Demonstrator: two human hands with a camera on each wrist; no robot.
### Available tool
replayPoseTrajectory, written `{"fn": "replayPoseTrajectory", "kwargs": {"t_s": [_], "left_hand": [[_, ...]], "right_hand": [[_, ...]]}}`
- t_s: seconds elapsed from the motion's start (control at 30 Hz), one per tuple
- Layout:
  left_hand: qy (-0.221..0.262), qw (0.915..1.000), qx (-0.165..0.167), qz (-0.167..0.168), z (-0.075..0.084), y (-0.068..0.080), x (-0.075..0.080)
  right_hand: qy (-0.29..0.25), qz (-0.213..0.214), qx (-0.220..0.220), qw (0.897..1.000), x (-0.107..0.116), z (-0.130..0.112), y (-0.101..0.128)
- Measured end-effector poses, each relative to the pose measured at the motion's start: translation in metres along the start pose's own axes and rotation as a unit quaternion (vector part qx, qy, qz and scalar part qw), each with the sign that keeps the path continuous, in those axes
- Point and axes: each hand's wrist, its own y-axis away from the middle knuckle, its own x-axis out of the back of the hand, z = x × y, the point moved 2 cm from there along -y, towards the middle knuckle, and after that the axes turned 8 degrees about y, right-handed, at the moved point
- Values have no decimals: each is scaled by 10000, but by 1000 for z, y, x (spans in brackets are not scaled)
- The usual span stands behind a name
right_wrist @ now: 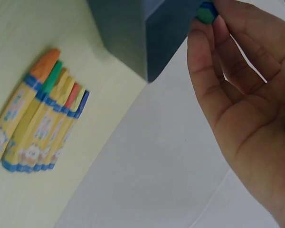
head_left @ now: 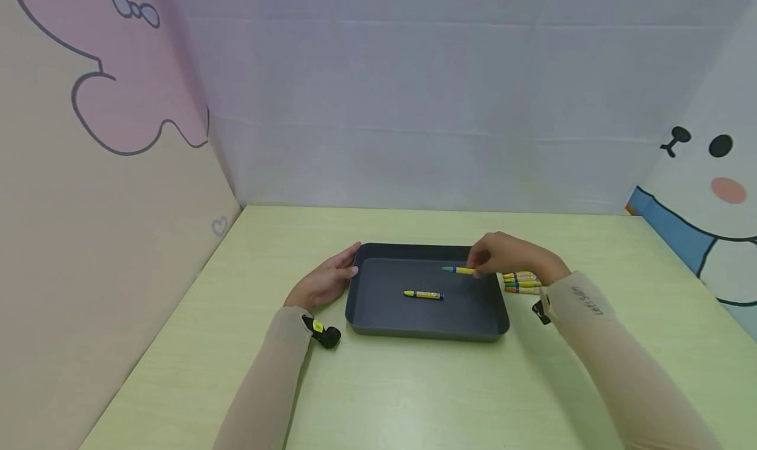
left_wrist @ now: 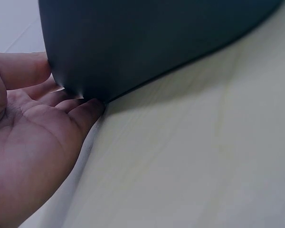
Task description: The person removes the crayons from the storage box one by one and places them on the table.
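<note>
A dark grey tray (head_left: 499, 325) sits in the middle of the green table. One yellow-and-blue crayon (head_left: 423, 295) lies inside it. My right hand (head_left: 503, 256) hovers over the tray's right side and pinches a second crayon (head_left: 458, 270) with a green tip (right_wrist: 206, 13). My left hand (head_left: 326, 280) rests open against the tray's left wall (left_wrist: 133, 42), its fingers (left_wrist: 88, 109) touching the wall's base. Several more crayons (head_left: 522, 282) lie side by side on the table just right of the tray, also in the right wrist view (right_wrist: 35, 118).
Cartoon-printed panels wall in the table on the left, back and right. Bare green tabletop (head_left: 414, 391) stretches in front of the tray. A black wrist camera (head_left: 324, 334) sits on my left forearm.
</note>
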Motion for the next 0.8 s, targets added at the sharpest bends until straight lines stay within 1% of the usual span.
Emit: {"fn": "replayPoseTrajectory", "kwargs": {"t_s": [0.3, 0.53, 0.8], "left_hand": [[17, 10000, 45, 26, -1, -1, 1], [-19, 10000, 38, 48, -2, -2, 2], [-61, 10000, -8, 8, -2, -1, 2]], "right_hand": [[-112, 21, -294, 9995, 3, 20, 21], [-108, 122, -381, 9991, 4, 36, 35], [-141, 32, -465, 9988, 3, 52, 47]]}}
